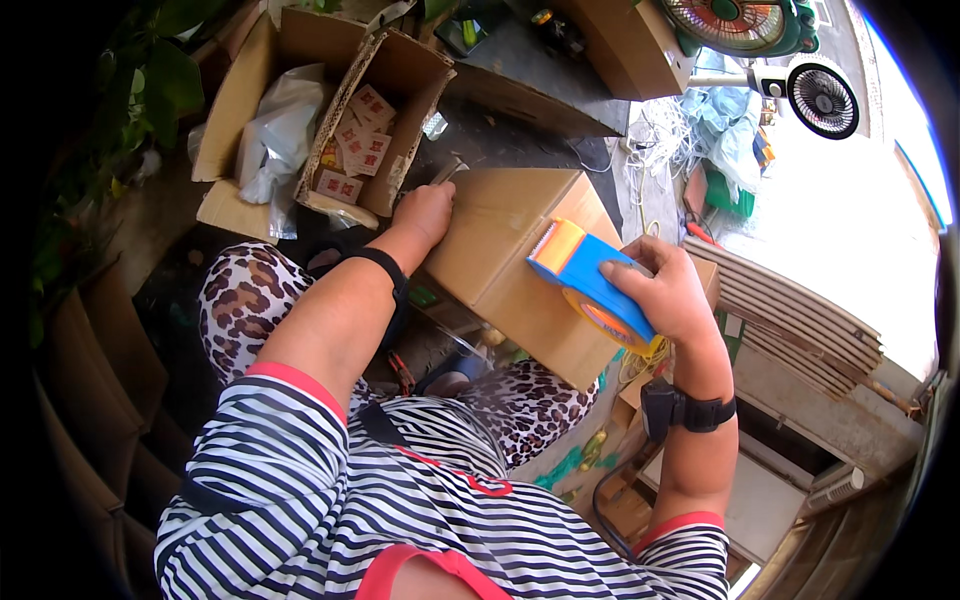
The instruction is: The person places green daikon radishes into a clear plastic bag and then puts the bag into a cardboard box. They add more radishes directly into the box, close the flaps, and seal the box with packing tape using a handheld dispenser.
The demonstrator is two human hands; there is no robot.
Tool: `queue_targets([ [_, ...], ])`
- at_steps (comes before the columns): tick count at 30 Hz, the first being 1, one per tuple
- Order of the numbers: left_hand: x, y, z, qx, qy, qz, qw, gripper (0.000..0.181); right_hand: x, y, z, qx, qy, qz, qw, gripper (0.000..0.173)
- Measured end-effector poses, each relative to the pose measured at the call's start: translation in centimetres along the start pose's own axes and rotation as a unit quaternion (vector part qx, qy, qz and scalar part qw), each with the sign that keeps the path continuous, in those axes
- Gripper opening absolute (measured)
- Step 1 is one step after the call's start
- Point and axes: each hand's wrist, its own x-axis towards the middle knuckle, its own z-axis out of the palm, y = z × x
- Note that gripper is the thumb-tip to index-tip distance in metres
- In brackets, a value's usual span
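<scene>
A closed cardboard box (495,232) is tilted in front of me above my knees. My left hand (426,216) is curled against the box's left edge and grips it there; its fingertips are hidden. A small shiny piece (448,171) shows just beyond that hand, too unclear to name. In my right hand (664,289) is a blue and orange packing tape dispenser (592,266), thumb on its side. The dispenser's toothed cutter end lies at the box's right-hand edge, and a tape roll sits in its lower part.
Beyond my left hand, an open carton (386,64) holds several printed packets (360,142); another carton (217,150) holds plastic bags (277,135). A dark table (540,86), small white fan (823,97), larger green fan (727,19) and stacked flat cardboard (787,307) stand around.
</scene>
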Motion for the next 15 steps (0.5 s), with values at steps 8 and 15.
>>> queue_targets([
  [8, -0.2, -0.2, 0.5, -0.034, -0.014, -0.117, 0.992, 0.022, -0.5, -0.5, 0.1, 0.002, -0.001, 0.006, 1.0, 0.043],
  [15, 0.1, -2.7, 3.2, -0.081, 0.093, -0.194, 0.973, 0.023, -0.3, 0.0, 0.1, 0.012, 0.003, -0.002, 1.0, 0.041],
])
